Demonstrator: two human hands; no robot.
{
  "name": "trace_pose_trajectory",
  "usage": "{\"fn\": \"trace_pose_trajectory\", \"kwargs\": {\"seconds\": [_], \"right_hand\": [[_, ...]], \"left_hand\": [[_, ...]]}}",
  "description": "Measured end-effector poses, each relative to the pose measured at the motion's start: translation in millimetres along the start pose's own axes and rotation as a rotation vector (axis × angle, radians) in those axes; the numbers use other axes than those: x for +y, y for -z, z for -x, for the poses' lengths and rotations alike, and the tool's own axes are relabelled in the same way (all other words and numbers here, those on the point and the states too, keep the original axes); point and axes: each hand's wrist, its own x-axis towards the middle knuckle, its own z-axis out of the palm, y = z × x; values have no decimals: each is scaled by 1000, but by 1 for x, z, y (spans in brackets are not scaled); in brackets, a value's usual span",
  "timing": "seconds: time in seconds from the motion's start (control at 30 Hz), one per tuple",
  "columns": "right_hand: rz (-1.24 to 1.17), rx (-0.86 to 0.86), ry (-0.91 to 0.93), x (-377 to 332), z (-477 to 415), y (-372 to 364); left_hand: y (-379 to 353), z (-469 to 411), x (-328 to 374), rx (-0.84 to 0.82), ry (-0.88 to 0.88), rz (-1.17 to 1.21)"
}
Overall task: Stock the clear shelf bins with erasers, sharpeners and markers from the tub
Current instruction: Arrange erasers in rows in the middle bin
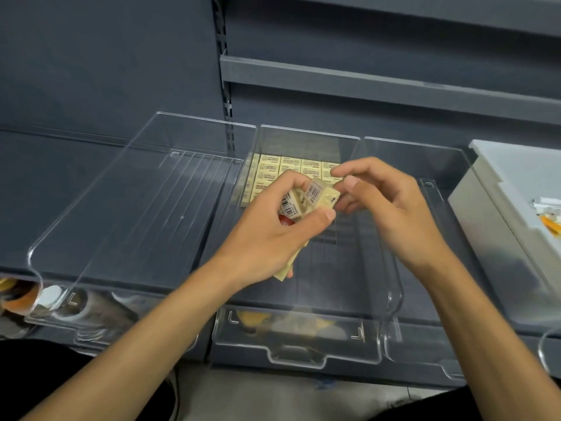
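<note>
Over the middle bin [343,278] we grip a bunch of erasers [315,196] in our left hand [264,238]. Our right hand [394,208], at 3 o'clock, is half-curled at the top one, pinch unclear tbh. Next we peel it off and lay it by the laid rows [291,168] at 12 o'clock.

Single head-worn wide-angle view. Looks forward and steeply down onto the shelf [54,177] from just outside its front edge. Sits close above the clear bins [145,208]. Takes in the back panel [91,56] beyond the rear edge, the tub [516,177] at the right end, a strip of floor [273,399] below the front edge. Bows straight lines near the borders.
</note>
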Motion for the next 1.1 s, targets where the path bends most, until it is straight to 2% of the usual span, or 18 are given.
{"fn": "trace_pose_trajectory", "kwargs": {"seconds": [0.13, 0.23, 0.4, 0.67, 0.77, 0.87, 0.97, 1.1], "right_hand": [[-44, -128, 37, 0, 7, -3], [-23, -179, 88, -1, 11, -7], [94, -157, 126, 2, 14, -3], [223, -4, 131, 7, 19, 9], [229, 21, 98, 5, 20, 16], [426, 43, 154, 5, 19, 27], [649, 19, 204, 5, 18, 34], [750, 18, 235, 6, 16, 28]], "left_hand": [[1, 3, 2, -11, 8, 36], [1, 2, 4, -56, 81, 126], [-2, -1, 5, -114, 244, 272], [-15, -10, -3, -244, 304, 259], [-21, -13, -3, -207, 314, 191], [-22, -12, 0, -139, 287, 125], [-19, -12, 0, -42, 181, -43], [-17, -32, -1, 40, -6, -365]]}}
